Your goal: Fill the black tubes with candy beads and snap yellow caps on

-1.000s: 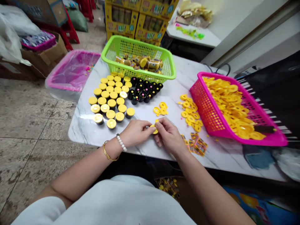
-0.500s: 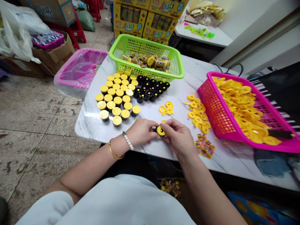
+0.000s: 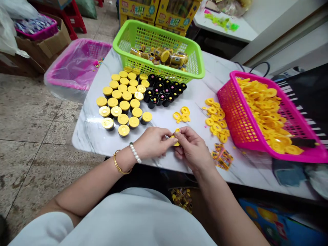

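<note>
Near the table's front edge, my left hand point(image 3: 156, 141) and my right hand point(image 3: 193, 147) meet around a small black cup with a yellow lid point(image 3: 176, 144). Both thumbs press on the yellow lid; my fingers hide most of the cup. Left of and beyond my hands stand rows of black cups with yellow lids point(image 3: 123, 119). Behind these, to the right, is a group of open black cups point(image 3: 162, 97) with coloured bits inside. A few loose yellow lids with rings point(image 3: 185, 117) lie just beyond my right hand. More yellow ringed lids point(image 3: 215, 119) are piled to the right.
A green basket point(image 3: 159, 73) of wrapped yellow pieces stands at the table's back. At right, a pink basket point(image 3: 237, 126) is full of yellow lids. Printed packets point(image 3: 222, 157) lie beside my right wrist. A plastic-lined pink tub point(image 3: 64, 85) is off the table's left side.
My left thumb has moved over onto the yellow lid, and the cup, whose black side showed before, is now mostly covered by my fingers. The camera view has shifted slightly.
</note>
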The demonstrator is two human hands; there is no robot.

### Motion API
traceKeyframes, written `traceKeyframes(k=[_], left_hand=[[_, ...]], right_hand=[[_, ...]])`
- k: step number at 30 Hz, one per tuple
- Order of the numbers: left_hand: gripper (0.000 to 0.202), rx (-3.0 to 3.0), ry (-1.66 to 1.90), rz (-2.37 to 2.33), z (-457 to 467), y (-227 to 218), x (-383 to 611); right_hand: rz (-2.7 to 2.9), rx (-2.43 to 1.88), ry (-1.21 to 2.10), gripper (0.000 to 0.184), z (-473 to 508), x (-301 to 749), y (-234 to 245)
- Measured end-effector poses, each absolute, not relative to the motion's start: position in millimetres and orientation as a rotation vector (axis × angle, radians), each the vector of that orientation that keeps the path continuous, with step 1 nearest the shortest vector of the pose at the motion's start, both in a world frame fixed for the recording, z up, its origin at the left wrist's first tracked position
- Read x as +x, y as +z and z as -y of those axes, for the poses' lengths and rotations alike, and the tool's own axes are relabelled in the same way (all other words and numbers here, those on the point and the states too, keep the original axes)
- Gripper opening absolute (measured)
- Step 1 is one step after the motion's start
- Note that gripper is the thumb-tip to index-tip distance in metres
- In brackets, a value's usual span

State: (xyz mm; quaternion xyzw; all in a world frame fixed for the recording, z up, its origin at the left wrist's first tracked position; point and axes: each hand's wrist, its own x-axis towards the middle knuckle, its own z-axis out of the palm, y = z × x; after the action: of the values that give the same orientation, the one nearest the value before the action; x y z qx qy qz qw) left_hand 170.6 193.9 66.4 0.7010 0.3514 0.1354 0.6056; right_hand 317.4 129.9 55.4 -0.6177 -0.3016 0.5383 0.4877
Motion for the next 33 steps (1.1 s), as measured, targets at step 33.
traceKeyframes(k=[33], left_hand=[[0.020,2.212,0.380,-1.004,-165.8,54.4,172.9]], right_hand=[[1.518,-2.040,0.615,0.019,-114.7,313.2,68.3]])
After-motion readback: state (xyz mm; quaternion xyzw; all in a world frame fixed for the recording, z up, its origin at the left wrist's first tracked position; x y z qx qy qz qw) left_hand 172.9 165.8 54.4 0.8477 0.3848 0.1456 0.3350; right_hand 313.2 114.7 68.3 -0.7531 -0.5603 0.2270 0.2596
